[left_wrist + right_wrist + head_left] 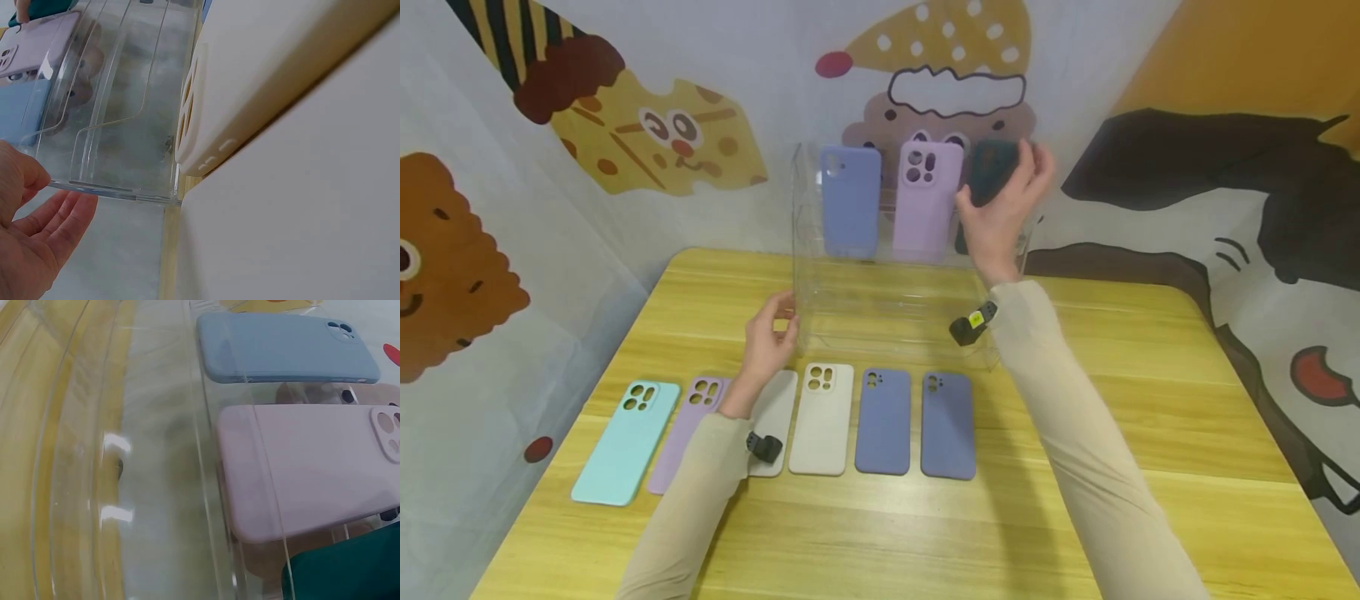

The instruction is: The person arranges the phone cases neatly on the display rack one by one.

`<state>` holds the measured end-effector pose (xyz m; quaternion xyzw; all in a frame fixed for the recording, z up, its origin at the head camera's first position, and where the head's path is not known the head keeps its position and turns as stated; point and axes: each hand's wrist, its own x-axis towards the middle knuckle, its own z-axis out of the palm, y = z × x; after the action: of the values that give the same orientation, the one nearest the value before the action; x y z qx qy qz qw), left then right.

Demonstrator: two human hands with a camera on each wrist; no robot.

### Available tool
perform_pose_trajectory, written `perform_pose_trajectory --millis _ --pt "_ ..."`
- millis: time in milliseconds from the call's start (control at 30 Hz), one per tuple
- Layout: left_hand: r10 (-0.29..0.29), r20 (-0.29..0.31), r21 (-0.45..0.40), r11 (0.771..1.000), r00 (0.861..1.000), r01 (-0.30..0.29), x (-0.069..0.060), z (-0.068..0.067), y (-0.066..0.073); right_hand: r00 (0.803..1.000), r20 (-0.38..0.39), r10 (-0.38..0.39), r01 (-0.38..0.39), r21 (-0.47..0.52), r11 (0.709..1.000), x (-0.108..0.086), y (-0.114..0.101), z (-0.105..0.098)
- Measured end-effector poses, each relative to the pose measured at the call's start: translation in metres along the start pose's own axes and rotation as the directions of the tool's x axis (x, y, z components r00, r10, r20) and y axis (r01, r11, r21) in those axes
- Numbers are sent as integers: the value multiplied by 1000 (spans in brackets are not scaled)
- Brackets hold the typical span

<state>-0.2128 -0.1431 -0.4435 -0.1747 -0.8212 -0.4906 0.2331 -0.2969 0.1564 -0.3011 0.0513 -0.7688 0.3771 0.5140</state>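
Observation:
A clear acrylic display stand point(895, 321) with stepped tiers stands on the table. My left hand point(769, 337) pinches the edge of its left side panel between thumb and fingers point(72, 219). Across the top tier lean a light blue phone case point(852, 200) and a lilac phone case point(928, 208). To their right, my right hand point(1006, 204) grips a dark green phone case point(988, 167), thumb at its left edge and fingers at its upper right. The hand covers part of that case. Only a corner of the green case point(350, 569) shows in the right wrist view.
Before the stand lies a row of phone cases: turquoise point(627, 442), purple point(683, 433), white ones point(822, 425) and two blue-violet ones point(883, 425). My left forearm partly covers the purple case and one white case. A cartoon-printed cloth point(700, 208) hangs behind the table point(865, 542).

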Motion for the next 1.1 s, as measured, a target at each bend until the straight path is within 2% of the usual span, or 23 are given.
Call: perform_pose_trajectory --millis 333,800,933,1100 --pt "3 3 1 1000 1000 -3 -2 0 -1 998 29 58 -56 -50 997 -11 1 0" --pt "0 1 2 1000 1000 0 -1 0 0 997 -1 72 -72 -91 993 -18 4 2" --pt "-6 4 -2 1000 1000 6 -1 0 -1 998 1 70 -69 -87 994 -19 4 1" --pt "-8 9 6 1000 1000 8 0 0 -1 998 18 65 -65 -10 998 -19 2 -5"
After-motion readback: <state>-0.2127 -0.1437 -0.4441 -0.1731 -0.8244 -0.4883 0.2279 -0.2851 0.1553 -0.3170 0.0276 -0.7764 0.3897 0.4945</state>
